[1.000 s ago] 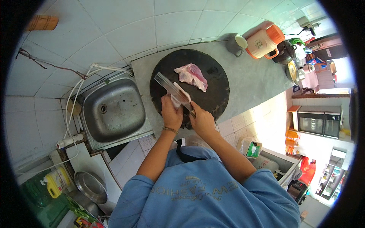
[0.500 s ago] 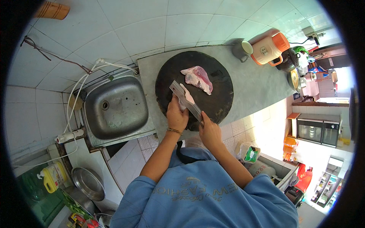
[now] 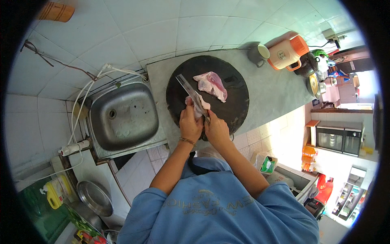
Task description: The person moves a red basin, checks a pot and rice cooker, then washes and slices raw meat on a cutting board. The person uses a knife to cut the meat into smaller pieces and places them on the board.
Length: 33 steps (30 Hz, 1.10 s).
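My right hand [image 3: 217,129] is wrapped around the handle of a kitchen knife [image 3: 187,86] with a broad, straight metal blade. The blade slants up and left across a small piece of pale pink meat [image 3: 204,105]. My left hand [image 3: 191,127] grips that meat from the near left side, its fingertips close to the blade. Part of the meat is hidden behind the knife and fingers. A larger slab of raw meat [image 3: 213,86], pink with whitish fat, lies farther back on the round dark chopping board [image 3: 233,107].
Left of the board is a steel sink [image 3: 134,116] with white pipes [image 3: 81,103] beside it. Along the back right of the grey counter [image 3: 280,87] stand a grey mug [image 3: 258,55] and an orange-and-cream thermos [image 3: 284,53]. A metal basin [image 3: 94,197] sits at lower left.
My right hand has moved left, toward my left hand, and the knife has shifted up and left over the small piece of meat. The larger slab has stayed put.
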### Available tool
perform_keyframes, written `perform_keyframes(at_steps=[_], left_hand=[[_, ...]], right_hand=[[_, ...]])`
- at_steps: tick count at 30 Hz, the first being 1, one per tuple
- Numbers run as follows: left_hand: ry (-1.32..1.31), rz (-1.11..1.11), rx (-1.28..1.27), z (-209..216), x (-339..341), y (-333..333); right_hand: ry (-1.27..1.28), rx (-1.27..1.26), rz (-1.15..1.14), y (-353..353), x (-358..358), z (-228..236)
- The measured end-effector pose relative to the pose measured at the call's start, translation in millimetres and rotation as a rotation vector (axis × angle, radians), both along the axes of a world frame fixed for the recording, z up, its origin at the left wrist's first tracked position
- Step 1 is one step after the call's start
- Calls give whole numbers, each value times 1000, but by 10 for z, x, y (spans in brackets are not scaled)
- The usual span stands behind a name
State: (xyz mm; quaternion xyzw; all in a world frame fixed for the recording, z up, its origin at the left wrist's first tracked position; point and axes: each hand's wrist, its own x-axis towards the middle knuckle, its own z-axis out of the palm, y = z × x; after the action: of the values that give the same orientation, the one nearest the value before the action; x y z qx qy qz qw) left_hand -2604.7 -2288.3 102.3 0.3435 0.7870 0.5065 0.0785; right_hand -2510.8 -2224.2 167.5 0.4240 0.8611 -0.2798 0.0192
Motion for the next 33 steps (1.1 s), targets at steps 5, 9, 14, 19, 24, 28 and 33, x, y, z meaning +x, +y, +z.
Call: perform_keyframes(at_steps=[5,9,14,19,24,28,33], left_hand=[[-32,11,23,16,-30,-11],[-49,-5,45,45,-43,-15],[45,-53,14,106,-93,5],[-197,41,14,191,-105,42],[-669,224,158,137,-188,91],[-803,269,257,-33,-159,-10],[-350,122,93,-186,-200,-78]], right_hand=[[7,-51,-14,-28,204,90],[163,-73,-5,28,149,22],[317,-116,-5,282,-74,-87],[358,-599,-428,304,59,13],[334,-1,35,161,135,158],[16,156,285,73,290,300],[-62,221,365,62,364,340]])
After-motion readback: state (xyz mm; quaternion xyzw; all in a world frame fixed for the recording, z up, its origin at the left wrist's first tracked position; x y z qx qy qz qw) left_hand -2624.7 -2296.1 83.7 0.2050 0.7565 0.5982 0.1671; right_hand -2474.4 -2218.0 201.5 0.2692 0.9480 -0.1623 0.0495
